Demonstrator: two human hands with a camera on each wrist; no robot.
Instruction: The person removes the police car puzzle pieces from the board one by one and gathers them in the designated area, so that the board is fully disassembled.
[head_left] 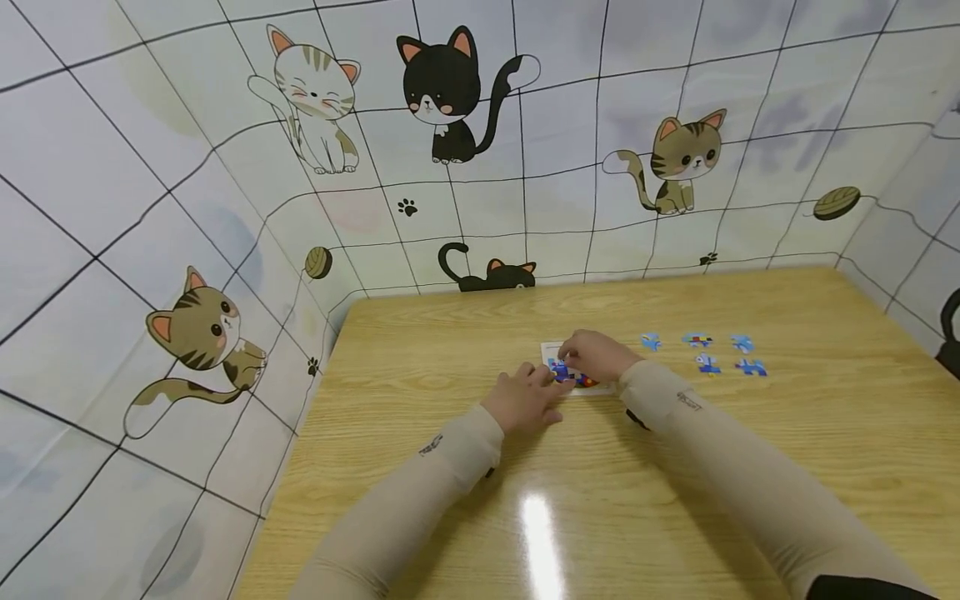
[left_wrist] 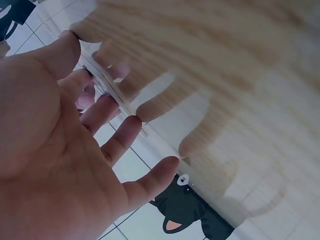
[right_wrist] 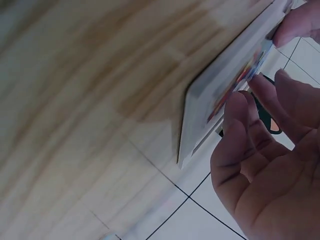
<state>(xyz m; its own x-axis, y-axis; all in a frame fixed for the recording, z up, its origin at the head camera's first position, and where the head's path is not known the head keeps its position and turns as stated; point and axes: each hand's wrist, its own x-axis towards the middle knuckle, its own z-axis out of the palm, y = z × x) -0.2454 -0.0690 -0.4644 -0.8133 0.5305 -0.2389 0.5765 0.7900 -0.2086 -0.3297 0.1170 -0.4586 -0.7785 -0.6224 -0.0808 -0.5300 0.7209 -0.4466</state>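
A small jigsaw puzzle in a white-bordered tray [head_left: 550, 350] lies on the table, with a blue and purple picture partly filled in. My left hand [head_left: 523, 398] rests at the tray's lower left edge, fingers spread and fairly straight; the left wrist view shows its palm [left_wrist: 55, 135] and fingertips touching down. From the right, my right hand [head_left: 600, 357] reaches over the tray with bent fingers. Its fingertips touch the picture in the right wrist view, where the hand [right_wrist: 270, 150] hides part of it. Whether a puzzle piece is between thumb and finger cannot be made out.
Several loose blue puzzle pieces [head_left: 706, 363] lie to the right of the tray on the wooden table [head_left: 420, 350]. Behind and at the sides hang white gridded cloth walls [head_left: 570, 208] with cartoon cats. A black object [head_left: 951, 333] shows at the right edge.
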